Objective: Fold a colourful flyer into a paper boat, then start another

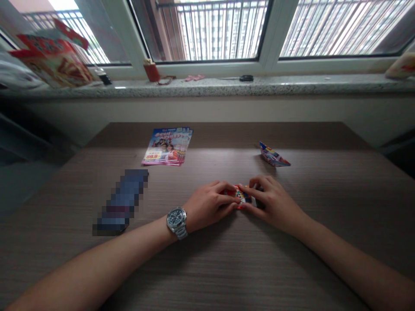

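A small folded flyer (241, 196), printed in red, yellow and dark blue, lies on the table in front of me. My left hand (215, 201), with a metal watch (177, 218) on its wrist, presses the flyer's left part with closed fingers. From the other side, my right hand (267, 198) grips the right part between its thumb and fingers. Much of the paper is hidden under my fingers. Beyond my right hand stands a folded paper boat (274, 156) with a colourful print.
A stack of flyers (167, 147) lies at the table's back left. Nearer, on the left, is a blurred-out phone-shaped object (122, 202). On the windowsill (207, 88) are a red case (151, 71), scissors (244, 78) and a red snack bag (58, 60).
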{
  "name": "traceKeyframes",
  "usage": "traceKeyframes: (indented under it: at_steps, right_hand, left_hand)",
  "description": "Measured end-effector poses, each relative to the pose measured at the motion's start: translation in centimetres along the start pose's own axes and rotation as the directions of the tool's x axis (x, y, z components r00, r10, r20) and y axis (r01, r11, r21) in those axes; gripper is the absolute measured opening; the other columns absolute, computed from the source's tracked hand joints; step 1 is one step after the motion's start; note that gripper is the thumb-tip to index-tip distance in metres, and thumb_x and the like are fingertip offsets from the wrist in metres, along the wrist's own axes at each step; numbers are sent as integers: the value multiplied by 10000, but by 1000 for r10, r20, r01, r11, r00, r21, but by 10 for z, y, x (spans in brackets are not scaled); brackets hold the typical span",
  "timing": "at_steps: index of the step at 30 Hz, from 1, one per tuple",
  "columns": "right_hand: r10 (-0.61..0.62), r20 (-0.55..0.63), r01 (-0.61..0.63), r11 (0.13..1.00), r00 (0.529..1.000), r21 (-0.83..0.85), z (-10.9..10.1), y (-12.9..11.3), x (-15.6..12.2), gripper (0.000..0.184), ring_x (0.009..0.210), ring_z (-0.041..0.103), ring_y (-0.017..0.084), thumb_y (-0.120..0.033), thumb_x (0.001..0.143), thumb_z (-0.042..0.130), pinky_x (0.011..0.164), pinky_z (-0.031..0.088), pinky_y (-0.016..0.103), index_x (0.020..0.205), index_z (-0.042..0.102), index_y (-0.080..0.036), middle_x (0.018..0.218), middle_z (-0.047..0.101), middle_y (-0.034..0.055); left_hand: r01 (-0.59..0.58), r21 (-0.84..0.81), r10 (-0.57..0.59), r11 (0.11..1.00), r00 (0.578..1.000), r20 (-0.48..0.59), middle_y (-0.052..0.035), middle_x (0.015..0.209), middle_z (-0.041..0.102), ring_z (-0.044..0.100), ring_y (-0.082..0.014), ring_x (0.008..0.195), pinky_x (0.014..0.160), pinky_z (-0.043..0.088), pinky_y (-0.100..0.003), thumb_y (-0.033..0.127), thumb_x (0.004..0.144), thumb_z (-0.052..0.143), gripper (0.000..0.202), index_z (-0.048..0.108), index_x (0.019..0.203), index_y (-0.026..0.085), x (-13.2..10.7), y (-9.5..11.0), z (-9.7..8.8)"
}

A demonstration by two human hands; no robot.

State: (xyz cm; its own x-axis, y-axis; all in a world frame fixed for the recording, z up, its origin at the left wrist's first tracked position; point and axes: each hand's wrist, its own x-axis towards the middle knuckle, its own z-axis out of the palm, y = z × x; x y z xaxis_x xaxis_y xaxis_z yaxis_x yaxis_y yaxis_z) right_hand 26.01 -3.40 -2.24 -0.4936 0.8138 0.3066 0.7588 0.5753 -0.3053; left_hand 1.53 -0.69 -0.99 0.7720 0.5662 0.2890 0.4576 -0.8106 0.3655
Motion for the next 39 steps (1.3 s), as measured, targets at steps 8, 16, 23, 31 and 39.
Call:
traceKeyframes:
  at_steps: [8, 16, 23, 31, 39]
  right_hand:
    - [6, 6, -6, 1000, 1000, 2, -1, -2, 1, 442, 1028, 552, 300, -455, 912, 653, 883, 503, 489, 1308, 657, -259, 1113, 609, 123]
    - [8, 15, -8, 1000, 1000, 0, 0, -1, 1, 430, 1030, 545, 301, -448, 909, 658, 878, 504, 488, 1292, 666, -253, 1118, 606, 125]
    - [0, 9, 0, 1000, 1000, -3, -1, -2, 1, 442, 1009, 543, 288, -420, 904, 676, 869, 503, 474, 1304, 660, -232, 1108, 600, 123]
    - [0, -1, 0, 1000, 1000, -6, 3, 2, -1, 440, 999, 554, 284, -433, 904, 674, 869, 502, 470, 1296, 664, -231, 1105, 600, 122]
    - [-8, -13, 8, 1000, 1000, 2, 3, 2, -2, 434, 989, 551, 281, -427, 902, 681, 856, 506, 473, 1288, 669, -228, 1104, 599, 126]
  left_hand:
    - [32, -24, -32, 999, 999, 6, -41, 1213, 650, 616, -191, 1059, 896, 534, -344, 362, 1006, 559, 226, 745, 1117, 298, 0, -1, 1]
    - [37, -22, -36, 999, 999, 10, -42, 1218, 635, 600, -196, 1065, 887, 523, -343, 374, 1000, 573, 211, 736, 1112, 302, 0, -2, 3]
    - [-4, -12, 5, 1000, 998, 70, -52, 1303, 604, 574, -210, 1112, 942, 519, -372, 367, 1033, 502, 248, 689, 1168, 276, 1, -2, -1]
    - [-66, 45, 57, 997, 982, 181, -82, 1455, 502, 516, -242, 1209, 1023, 501, -423, 195, 1007, 513, 331, 572, 1326, 258, -3, -6, -7]
    - [-102, -8, 101, 995, 964, 246, -71, 1535, 427, 503, -238, 1253, 1074, 478, -424, 109, 971, 504, 492, 482, 1430, 284, -5, -11, -16]
